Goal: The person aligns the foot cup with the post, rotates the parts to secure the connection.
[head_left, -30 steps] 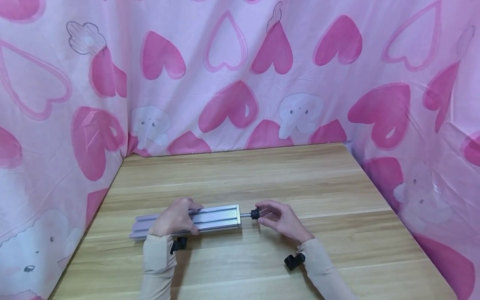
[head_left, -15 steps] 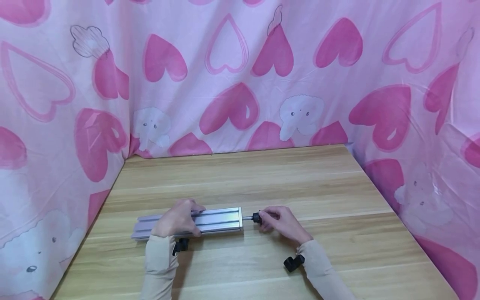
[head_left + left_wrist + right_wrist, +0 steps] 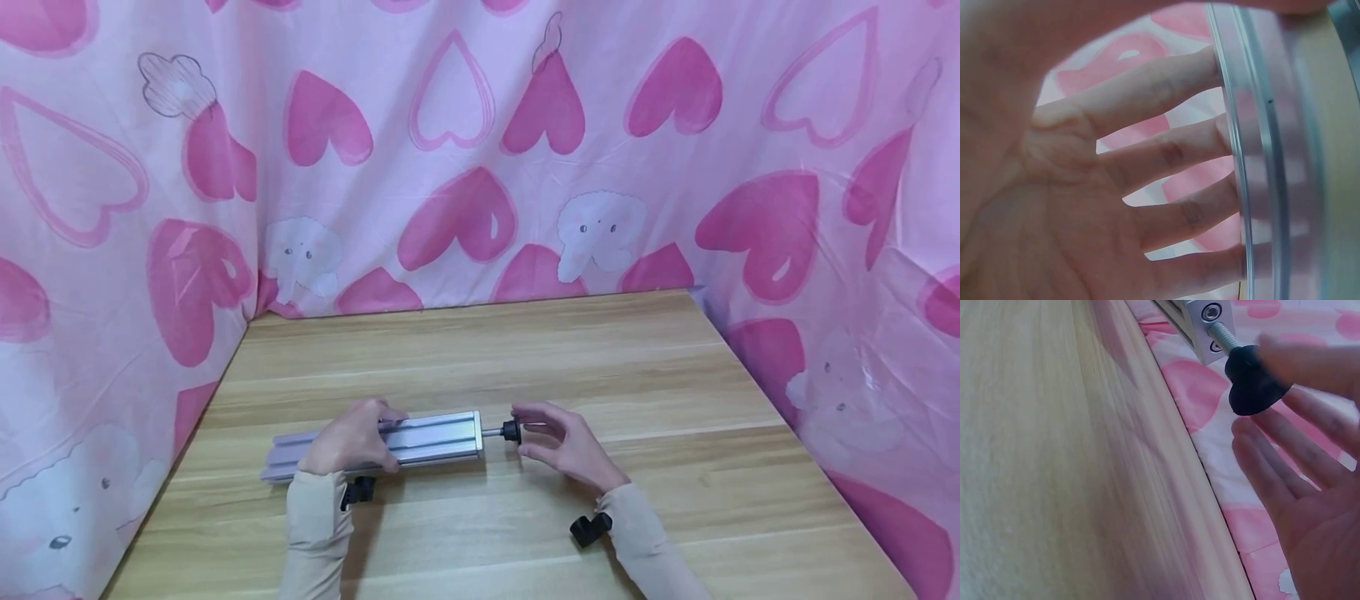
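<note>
A silver aluminium extrusion profile point(image 3: 431, 437) lies lengthwise above the table, its grooved face up. My left hand point(image 3: 351, 437) grips it across the middle, thumb on the near side and fingers on the far side; in the left wrist view the fingertips press its grooved edge. From the profile's right end plate sticks out a threaded rod point(image 3: 1224, 337) carrying a black levelling foot point(image 3: 1249, 387). My right hand point(image 3: 566, 446) holds the foot's rim between thumb and fingertips, palm apart from it. The thumb covers part of the foot in the right wrist view.
The wood-grain table point(image 3: 480, 358) extends around both hands. Pink heart-patterned cloth point(image 3: 457, 108) hangs along its back and sides. Each wrist wears a small black camera mount, the right one point(image 3: 590, 529) close to the tabletop.
My right fingers turned about the levelling foot, with the thumb coming over it half a second ago, and are now spread at its rim again. The left hand keeps its grip on the profile.
</note>
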